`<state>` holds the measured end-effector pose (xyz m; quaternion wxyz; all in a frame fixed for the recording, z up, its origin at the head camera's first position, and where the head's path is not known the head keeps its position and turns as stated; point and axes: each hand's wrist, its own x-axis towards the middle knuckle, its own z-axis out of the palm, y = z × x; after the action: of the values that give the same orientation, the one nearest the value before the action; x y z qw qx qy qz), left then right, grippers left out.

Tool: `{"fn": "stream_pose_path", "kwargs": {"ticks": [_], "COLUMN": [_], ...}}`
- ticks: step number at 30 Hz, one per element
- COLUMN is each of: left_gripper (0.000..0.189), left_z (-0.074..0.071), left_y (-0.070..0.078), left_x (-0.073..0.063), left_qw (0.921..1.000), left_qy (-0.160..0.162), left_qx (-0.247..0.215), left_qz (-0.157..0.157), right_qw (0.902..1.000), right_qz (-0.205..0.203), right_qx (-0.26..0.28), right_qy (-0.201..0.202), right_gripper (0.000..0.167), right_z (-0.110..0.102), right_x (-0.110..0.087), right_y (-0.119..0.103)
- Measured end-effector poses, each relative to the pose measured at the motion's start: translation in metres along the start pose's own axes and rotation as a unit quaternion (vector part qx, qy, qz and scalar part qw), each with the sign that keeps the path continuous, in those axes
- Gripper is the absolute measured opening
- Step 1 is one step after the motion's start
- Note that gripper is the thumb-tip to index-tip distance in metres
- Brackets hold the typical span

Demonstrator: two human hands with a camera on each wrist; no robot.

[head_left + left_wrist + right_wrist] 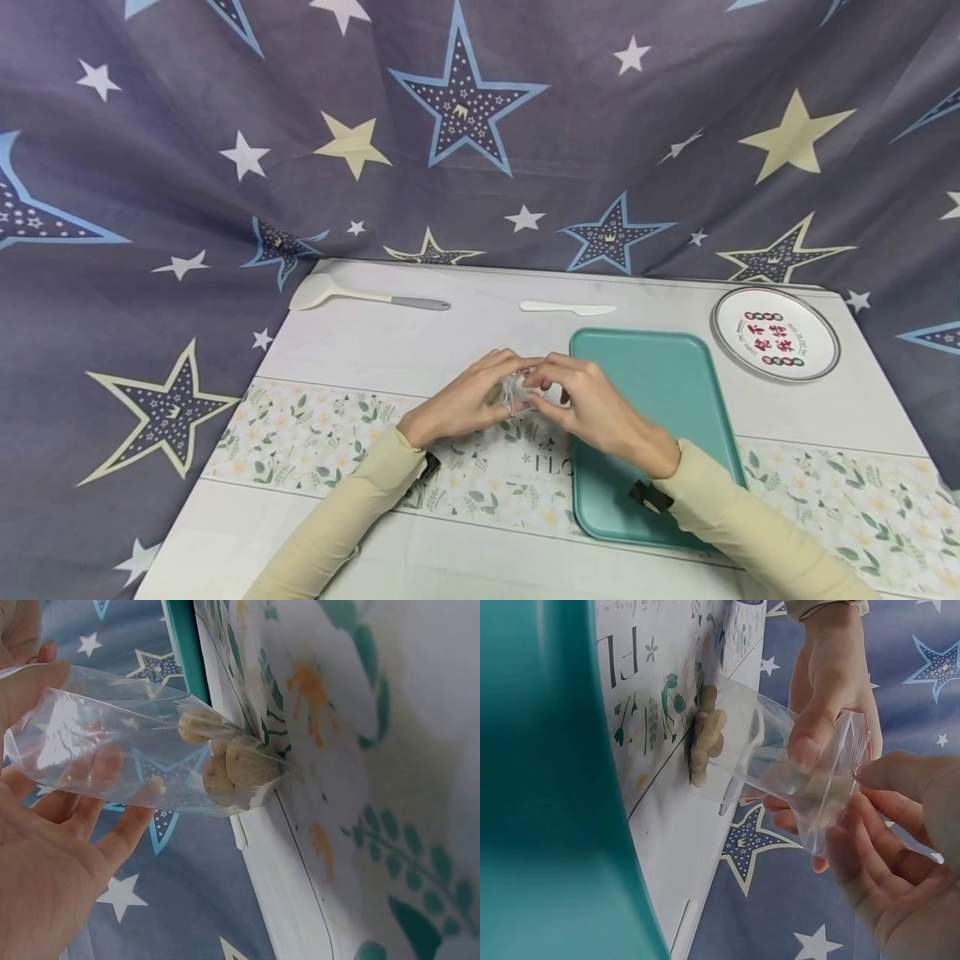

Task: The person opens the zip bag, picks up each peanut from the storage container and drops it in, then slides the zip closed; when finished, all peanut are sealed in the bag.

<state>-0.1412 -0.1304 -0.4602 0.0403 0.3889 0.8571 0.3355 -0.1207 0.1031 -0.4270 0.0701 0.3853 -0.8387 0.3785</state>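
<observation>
A clear zip bag [754, 742] stands upright on the table, its top between both hands. Several unshelled peanuts [707, 735] lie at the bottom; the left wrist view shows these peanuts [240, 765] through the film. My left hand [468, 398] holds the bag near its mouth, thumb on one side and fingers on the other. With fingertips and thumb, my right hand [592, 404] pinches the red-edged zip end. Seen from above, the hands mostly cover the bag [516, 393].
A teal tray [648, 500] lies under the right forearm. Farther back are a white spatula with a grey handle [367, 296] and a white knife [567, 308]. A round plate with red lettering [813, 333] sits at the right. A star-patterned curtain [465, 200] hangs behind the table.
</observation>
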Motion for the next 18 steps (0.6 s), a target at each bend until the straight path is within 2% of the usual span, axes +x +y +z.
{"fn": "stream_pose_path", "kwargs": {"ticks": [7, 18], "left_gripper": [0.064, 0.065], "left_z": [-0.001, -0.002], "left_y": [0.001, 0.002], "left_x": [0.001, 0.0], "left_qw": [1.0, 0.9998], "left_qy": [0.002, 0.004], "left_qx": [-0.008, -0.014], "left_qz": [0.002, 0.011], "right_qw": [0.9999, 0.9989], "right_qz": [0.009, 0.019], "right_qx": [-0.002, 0.009], "right_qy": [0.005, 0.042], "right_gripper": [0.012, 0.011], "right_z": [-0.003, -0.015], "right_x": [-0.002, -0.002], "right_y": [-0.001, 0.004]}}
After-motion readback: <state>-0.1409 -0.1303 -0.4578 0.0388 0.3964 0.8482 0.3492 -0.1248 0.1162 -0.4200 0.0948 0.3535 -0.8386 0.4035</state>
